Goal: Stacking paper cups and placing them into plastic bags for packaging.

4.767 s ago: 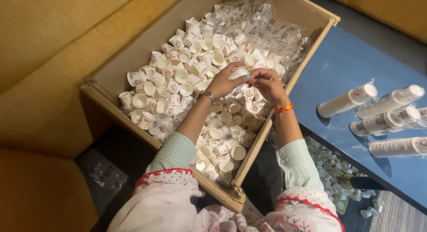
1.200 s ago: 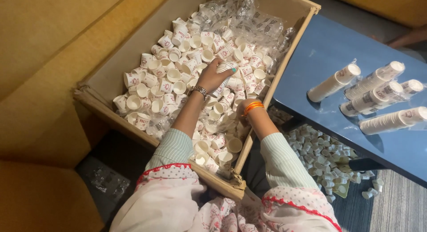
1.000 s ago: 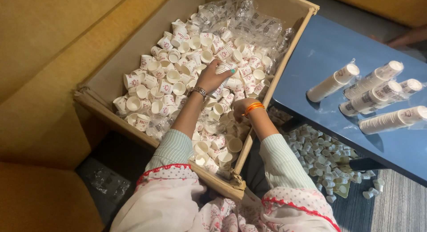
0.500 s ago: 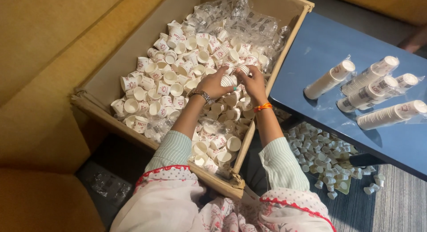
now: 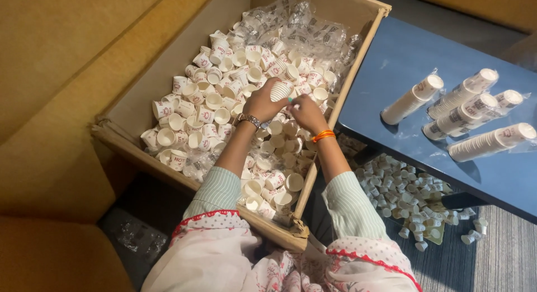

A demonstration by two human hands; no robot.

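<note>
Yellow cushions [image 5: 61,90] fill the left side, hard against the long left wall of the box [image 5: 131,110], so no spare room there. That box runs lengthwise away from me, tilted toward the upper right, open on top and heaped with loose paper cups [image 5: 207,107]; crumpled clear wrappers [image 5: 302,26] pile up at its far end.

My left hand [image 5: 262,103] is over the middle of the heap, fingers closed around one cup [image 5: 279,90]. It lies on its side, long axis roughly level, ribbed wall up; I cannot tell which end is the mouth. My right hand [image 5: 306,113] is just beside it, fingertips touching the same cup, an orange band on that wrist. Both forearms cross the near, torn edge of the box.

Right of the box wall comes a narrow gap down to the floor [image 5: 492,264], where more cups [image 5: 403,191] lie scattered. Beyond it the blue table [image 5: 391,62] holds four wrapped stacks [image 5: 464,110] lying flat, pointing toward the upper right, with bare tabletop between them and the box.
</note>
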